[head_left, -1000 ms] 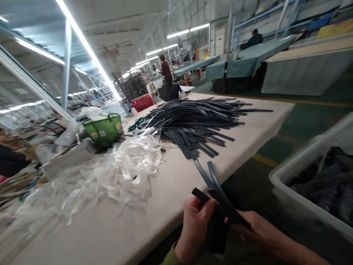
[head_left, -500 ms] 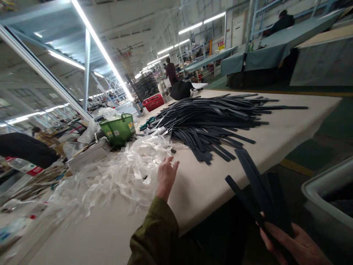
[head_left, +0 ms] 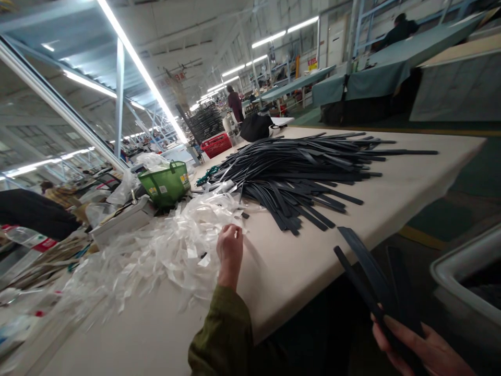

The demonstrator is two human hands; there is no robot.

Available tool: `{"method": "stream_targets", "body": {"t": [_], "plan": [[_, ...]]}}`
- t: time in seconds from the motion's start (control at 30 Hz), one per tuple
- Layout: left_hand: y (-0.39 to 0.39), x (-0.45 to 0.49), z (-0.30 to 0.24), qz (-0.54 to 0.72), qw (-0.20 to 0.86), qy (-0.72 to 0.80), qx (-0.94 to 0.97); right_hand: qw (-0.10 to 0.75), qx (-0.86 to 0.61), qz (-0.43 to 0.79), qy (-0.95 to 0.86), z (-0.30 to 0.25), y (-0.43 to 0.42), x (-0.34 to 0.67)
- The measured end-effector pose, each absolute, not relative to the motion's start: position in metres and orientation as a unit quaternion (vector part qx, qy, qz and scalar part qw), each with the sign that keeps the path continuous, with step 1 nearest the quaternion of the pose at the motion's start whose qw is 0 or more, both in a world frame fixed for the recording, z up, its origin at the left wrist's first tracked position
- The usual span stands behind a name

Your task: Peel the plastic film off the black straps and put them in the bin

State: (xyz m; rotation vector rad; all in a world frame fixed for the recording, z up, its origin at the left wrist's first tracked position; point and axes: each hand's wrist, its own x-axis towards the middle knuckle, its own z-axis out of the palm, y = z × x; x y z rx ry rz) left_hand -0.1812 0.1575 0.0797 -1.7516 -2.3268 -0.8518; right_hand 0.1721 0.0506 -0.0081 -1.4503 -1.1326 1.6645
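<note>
While the right hand [head_left: 415, 340] clamps several dark strips [head_left: 364, 261] beside the table [head_left: 285, 284], the left hand [head_left: 229, 246] curls near clear film [head_left: 156, 250] on it, any hold unclear; a big strip heap [head_left: 297, 169] there seems unfinished.

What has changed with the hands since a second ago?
The left hand let go of the dark flat strips and moved left, to the edge of the translucent white plastic scraps; its fingers are now curled, though whether they hold anything is unclear. The right hand still grips those strips. The pile of long dark strips and the green plastic basket stayed put.
</note>
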Motion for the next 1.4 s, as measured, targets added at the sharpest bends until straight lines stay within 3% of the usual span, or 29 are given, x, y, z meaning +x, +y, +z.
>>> {"method": "stream_targets", "body": {"t": [0.17, 0.33, 0.5, 0.7, 0.97, 1.13, 1.4], "plan": [[0.082, -0.139, 0.071, -0.326, 0.112, -0.635, -0.691, 0.310, -0.506, 0.664, -0.456, 0.038, 0.072, 0.154], [0.025, -0.111, 0.047, -0.296, 0.073, -0.588, -0.750, 0.275, -0.420, 0.700, -0.508, 0.051, 0.090, 0.117], [0.002, -0.103, 0.044, -0.402, -0.109, -0.596, -0.687, 0.198, -0.344, 0.785, -0.475, 0.046, 0.095, 0.080], [-0.016, -0.087, 0.037, -0.580, -0.406, -0.583, -0.400, 0.154, -0.265, 0.868, -0.392, 0.035, 0.093, 0.056], [-0.018, -0.080, 0.037, -0.606, -0.571, -0.518, -0.197, 0.137, -0.248, 0.874, -0.395, 0.031, 0.096, 0.048], [-0.017, -0.077, 0.033, -0.560, -0.612, -0.521, -0.199, 0.177, -0.279, 0.830, -0.450, 0.035, 0.097, 0.048], [-0.003, -0.086, 0.040, -0.493, -0.585, -0.544, -0.344, 0.223, -0.310, 0.732, -0.564, 0.048, 0.098, 0.054]]}}
